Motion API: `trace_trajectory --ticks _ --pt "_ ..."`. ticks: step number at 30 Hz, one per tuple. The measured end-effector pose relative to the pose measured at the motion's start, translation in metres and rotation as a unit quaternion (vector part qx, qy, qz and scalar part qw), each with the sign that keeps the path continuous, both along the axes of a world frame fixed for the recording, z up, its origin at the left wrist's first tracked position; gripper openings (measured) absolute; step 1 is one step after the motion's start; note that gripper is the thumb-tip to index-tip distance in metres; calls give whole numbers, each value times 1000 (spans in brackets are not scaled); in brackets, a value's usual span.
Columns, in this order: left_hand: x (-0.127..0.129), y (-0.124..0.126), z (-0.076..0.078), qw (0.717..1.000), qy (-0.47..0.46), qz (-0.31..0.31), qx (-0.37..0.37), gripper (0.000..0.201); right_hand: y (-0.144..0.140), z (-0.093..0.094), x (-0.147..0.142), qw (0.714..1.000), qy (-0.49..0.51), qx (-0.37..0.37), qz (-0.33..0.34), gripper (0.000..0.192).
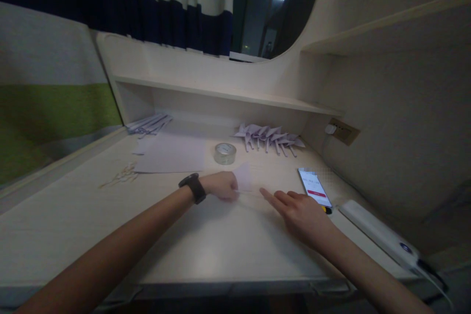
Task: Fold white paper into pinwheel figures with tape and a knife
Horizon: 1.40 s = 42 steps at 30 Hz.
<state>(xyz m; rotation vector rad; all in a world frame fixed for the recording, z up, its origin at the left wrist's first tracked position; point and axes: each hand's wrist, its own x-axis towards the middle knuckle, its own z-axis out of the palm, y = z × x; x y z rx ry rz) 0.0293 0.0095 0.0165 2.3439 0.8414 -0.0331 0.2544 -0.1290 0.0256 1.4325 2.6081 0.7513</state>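
Both hands meet over a small sheet of pale paper (243,176) near the middle of the surface (206,245). The left hand (222,185), a dark watch (193,187) on its wrist, is curled shut on the sheet's left edge and lifts that part up from the surface. The right hand (300,211) lies flat and open beside it, holding nothing, its forefinger stretched out and pressing along the low edge of the same sheet.

By the look of it, a fold is being set: one side raised, the other pinned by the finger. The next move seems to call for a steady left-hand grip while the fingertip runs along the line, so that the crease comes out straight and the thin paper does not slip.

Just beyond the hands stands a roll of clear tape (224,153), with flat sheets (172,154) to its left. Further back, a row of folded paper figures (270,136) lies under the shelf (228,94). A lit phone (315,187) rests right of the right hand, and a white power strip (379,234) lies near the surface's right edge.
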Motion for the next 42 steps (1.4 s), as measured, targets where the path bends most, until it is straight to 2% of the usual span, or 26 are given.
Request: trace_trajectory --ticks 3,6,10,15,22,30,35,42 --pt "1 -4 2 995 -4 62 76 22 0 -3 -3 1000 -13 7 -7 57" --pt "1 -5 3 988 -7 81 134 24 -1 -3 -6 1000 -14 16 -18 50" --pt "-1 -7 5 984 -22 83 154 27 -4 -4 -7 999 -6 25 -24 51" --pt "0 -13 7 977 -44 101 182 29 -5 -7 -8 999 43 1 -33 58" --pt "3 -14 8 976 -31 91 196 29 -10 -6 -12 992 95 -43 -68 59" --pt "1 -15 11 982 -12 65 178 19 -10 -2 -7 1000 20 10 -18 50" --pt "1 -13 6 982 -16 58 179 18 -13 4 -9 999 -4 28 -22 44" --pt "-1 -10 5 984 -53 74 156 25 -10 -1 -6 997 66 10 -46 57"
